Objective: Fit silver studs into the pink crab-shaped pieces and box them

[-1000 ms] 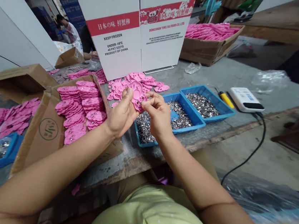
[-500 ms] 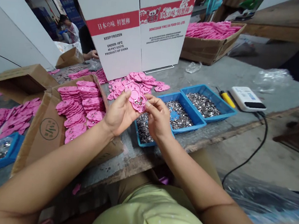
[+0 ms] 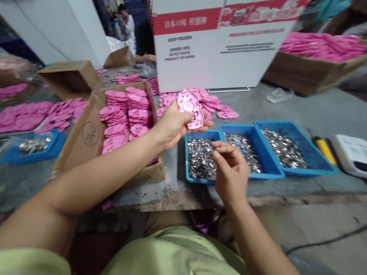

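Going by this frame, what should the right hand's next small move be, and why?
Probably dip the right hand into the nearest blue tray for a metal part: it is poised by that tray, while the left hand holds a pink piece with shiny bits on it. Whether the right hand already pinches one is too blurred to tell.

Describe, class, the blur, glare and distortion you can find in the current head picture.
Head view: small print on the white carton is smeared, and the white device at far right is blurred; head view, the metal bits glint, and the pink piece in the left hand shows pale highlights; head view, wide-angle stretching seems strongest toward the edges.
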`<state>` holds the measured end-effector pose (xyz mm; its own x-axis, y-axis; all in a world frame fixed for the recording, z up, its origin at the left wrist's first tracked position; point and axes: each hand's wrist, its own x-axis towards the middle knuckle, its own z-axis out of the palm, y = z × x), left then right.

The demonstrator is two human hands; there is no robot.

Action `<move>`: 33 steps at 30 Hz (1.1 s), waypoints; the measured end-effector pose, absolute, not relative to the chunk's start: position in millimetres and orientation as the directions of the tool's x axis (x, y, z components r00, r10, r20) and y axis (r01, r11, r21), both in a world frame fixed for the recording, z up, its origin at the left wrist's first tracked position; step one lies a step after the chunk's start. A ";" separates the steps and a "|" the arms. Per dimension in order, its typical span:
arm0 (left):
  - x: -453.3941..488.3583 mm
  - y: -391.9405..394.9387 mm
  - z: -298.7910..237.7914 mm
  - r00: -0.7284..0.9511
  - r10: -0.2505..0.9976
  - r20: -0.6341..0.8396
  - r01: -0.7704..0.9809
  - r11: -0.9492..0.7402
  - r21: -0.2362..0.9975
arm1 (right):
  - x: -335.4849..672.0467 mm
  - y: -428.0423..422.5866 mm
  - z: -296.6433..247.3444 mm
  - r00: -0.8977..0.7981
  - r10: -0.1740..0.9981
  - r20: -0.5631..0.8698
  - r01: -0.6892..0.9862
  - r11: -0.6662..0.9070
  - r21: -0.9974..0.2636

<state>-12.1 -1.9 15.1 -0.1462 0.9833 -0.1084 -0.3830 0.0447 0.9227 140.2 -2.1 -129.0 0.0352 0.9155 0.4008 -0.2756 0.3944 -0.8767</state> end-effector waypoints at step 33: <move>-167.3 -87.9 -17.2 -0.005 0.791 -0.611 0.591 0.496 0.637 | 165.7 -0.6 -141.7 -0.372 0.865 0.335 0.124 0.405 -0.906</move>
